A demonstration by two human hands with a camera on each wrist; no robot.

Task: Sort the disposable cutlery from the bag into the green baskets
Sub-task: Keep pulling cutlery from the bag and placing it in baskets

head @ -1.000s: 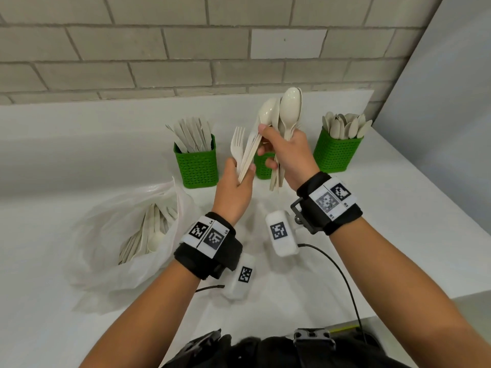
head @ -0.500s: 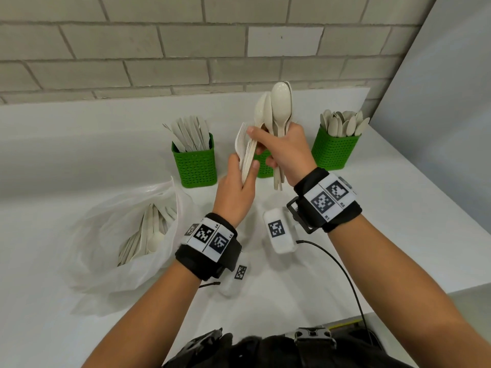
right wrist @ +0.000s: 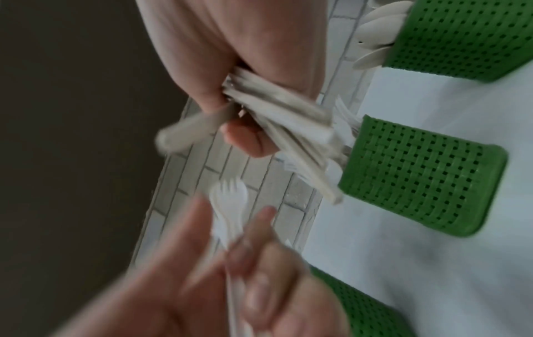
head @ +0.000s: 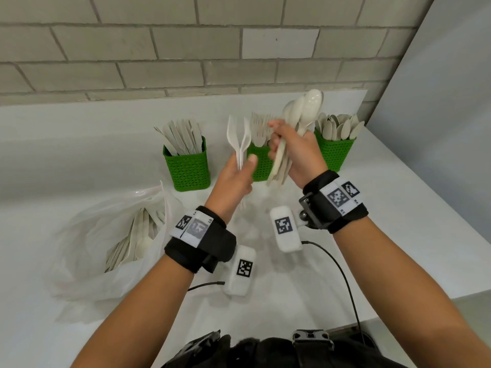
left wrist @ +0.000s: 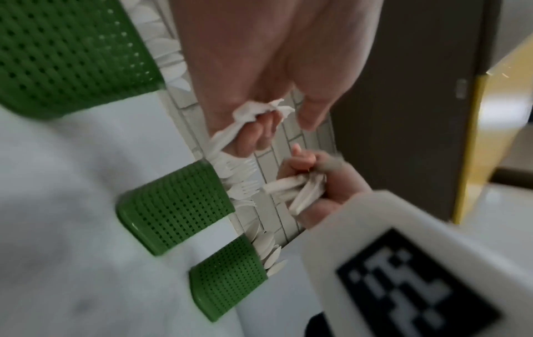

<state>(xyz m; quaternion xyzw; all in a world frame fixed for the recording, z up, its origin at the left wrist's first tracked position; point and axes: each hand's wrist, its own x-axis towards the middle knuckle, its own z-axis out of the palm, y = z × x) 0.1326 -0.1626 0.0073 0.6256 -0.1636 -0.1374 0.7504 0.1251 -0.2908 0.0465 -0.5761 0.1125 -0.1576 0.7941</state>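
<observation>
My left hand (head: 241, 167) pinches two white forks (head: 237, 138) by their handles, tines up, in front of the middle green basket (head: 261, 166), which holds forks. My right hand (head: 281, 147) grips a bundle of beige spoons (head: 305, 110), bowls up and tilted right, between the middle basket and the right green basket (head: 335, 152), which is full of spoons. The left green basket (head: 187, 167) holds knives. In the left wrist view the forks (left wrist: 230, 134) sit between my fingers. In the right wrist view the spoon handles (right wrist: 282, 118) fan out of my fist.
An open clear plastic bag (head: 87, 235) with more cutlery lies on the white counter (head: 398, 208) at the left. A brick wall (head: 186, 49) stands behind the baskets. A grey panel (head: 451, 102) closes off the right side. The counter's front edge lies near my body.
My two hands have drawn apart. The left one took the forks off to the left. The right one carried the spoons rightward, toward the spoon basket.
</observation>
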